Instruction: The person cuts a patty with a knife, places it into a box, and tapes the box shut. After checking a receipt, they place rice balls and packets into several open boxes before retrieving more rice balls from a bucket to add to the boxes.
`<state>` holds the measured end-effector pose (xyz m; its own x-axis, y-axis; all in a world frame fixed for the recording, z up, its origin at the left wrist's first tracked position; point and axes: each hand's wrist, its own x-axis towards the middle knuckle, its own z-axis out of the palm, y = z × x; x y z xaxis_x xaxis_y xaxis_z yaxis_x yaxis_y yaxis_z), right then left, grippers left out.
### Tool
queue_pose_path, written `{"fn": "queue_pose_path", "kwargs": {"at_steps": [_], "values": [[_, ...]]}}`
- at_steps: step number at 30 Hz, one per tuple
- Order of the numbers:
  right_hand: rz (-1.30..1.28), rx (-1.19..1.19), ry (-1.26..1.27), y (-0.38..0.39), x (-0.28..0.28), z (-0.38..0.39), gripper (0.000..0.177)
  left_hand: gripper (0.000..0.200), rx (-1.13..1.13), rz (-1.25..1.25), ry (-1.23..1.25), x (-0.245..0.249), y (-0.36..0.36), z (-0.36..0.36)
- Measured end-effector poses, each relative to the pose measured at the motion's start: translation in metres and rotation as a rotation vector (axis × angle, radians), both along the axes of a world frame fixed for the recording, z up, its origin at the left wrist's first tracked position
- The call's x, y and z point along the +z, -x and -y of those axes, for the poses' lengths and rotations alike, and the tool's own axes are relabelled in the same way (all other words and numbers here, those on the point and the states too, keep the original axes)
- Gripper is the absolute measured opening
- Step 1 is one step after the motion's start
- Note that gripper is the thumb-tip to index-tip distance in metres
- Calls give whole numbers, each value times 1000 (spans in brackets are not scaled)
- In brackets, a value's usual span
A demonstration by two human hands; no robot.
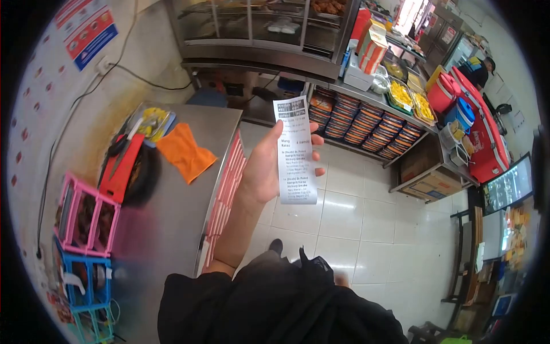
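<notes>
A long printed paper receipt is held upright in front of me. My left hand grips it from the left side, with the thumb on the front and the fingertips showing past its right edge. Low in the view, beside the dark clothing, a small blurred part of my right hand shows; its fingers cannot be made out. To the left of the receipt, an orange cloth lies on the metal table.
Left on the table are a red board with scissors, a pink basket and a blue basket. Ahead stands a glass display cabinet. Stacked boxes fill a shelf at right. A person is at the far right.
</notes>
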<state>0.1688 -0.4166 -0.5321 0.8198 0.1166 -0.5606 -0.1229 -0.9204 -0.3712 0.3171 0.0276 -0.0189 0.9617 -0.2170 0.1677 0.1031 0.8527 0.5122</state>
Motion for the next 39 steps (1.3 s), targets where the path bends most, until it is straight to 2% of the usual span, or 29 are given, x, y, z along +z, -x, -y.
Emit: {"fn": "queue_pose_path", "kwargs": {"at_steps": [2,4,9,12,14,15,16,17,18,19,20,21,22,23,24,25,26,28,29,30,31,32,33,34,35,36,37,38,39], "values": [[-251,-157,68,36,0,28,47,57,-29,-29,-10,1,-48,-3],[-397,-277,111,50,6,39,47,57,-78,-39,-6,-2,-93,-5],[-503,-400,122,-1,-11,40,47,57,-86,-78,4,-21,-191,-10],[-458,-340,107,-92,-62,37,46,52,-50,-152,8,-57,-254,-14],[-387,-202,96,-177,-161,50,46,44,103,-272,-35,-100,-299,-17],[-137,-58,196,-256,-88,11,47,40,156,-375,-45,-130,-322,-19],[-266,-98,244,-333,-47,-27,49,36,209,-482,-59,-164,-344,-21],[-185,110,175,-394,-69,-38,52,32,225,-594,-81,-202,-366,-22],[-232,43,150,-464,-31,-78,49,28,243,-704,-100,-244,-386,-24],[-62,54,67,-516,-74,-93,44,23,284,-798,-135,-288,-407,-24],[-89,87,95,-580,-43,-129,41,18,324,-896,-167,-335,-423,-24],[-47,139,57,-636,-35,-160,41,18,325,-909,-163,-393,-436,-29],[130,216,44,-685,-55,-182,38,15,250,-934,-124,-456,-451,-32],[367,525,177,-730,-120,-196,34,13,172,-966,-84,-505,-464,-33],[581,525,290,-773,-161,-219,23,13,165,-981,-73,-540,-483,-28],[515,273,-8,-798,-65,-257,21,13,202,-1098,-105,-577,-495,-20],[625,371,-137,-839,-126,-266,19,13,233,-1214,-148,-614,-503,-15],[719,297,-357,-867,-36,-302,20,17,164,-1246,-150,-682,-538,-8],[731,287,-336,-875,-39,-310,20,17,167,-1198,-261,-700,-559,-2],[775,220,-470,-882,-49,-313,18,17,167,-1148,-370,-717,-578,5],[816,157,-599,-889,-70,-309,16,17,139,-1138,-362,-727,-598,14],[827,147,-573,-893,-96,-299,16,18,258,-840,-732,-730,-620,21],[712,21,-545,-890,-122,-289,17,19,376,-501,-1070,-724,-641,27],[605,-106,-527,-887,-146,-280,18,19,535,-263,-1195,-701,-662,31],[626,-211,-742,-892,-205,-265,20,21,703,-8,-1298,-671,-685,34],[660,-218,-741,-894,-226,-255,20,25,833,267,-1336,-644,-707,31],[589,-304,-689,-895,-244,-244,20,31,961,550,-1350,-621,-725,28],[519,-389,-641,-899,-260,-235,20,40,1057,691,-1324,-604,-741,28],[559,-392,-643,-907,-280,-225,20,42,1089,808,-1346,-592,-756,26]]}}
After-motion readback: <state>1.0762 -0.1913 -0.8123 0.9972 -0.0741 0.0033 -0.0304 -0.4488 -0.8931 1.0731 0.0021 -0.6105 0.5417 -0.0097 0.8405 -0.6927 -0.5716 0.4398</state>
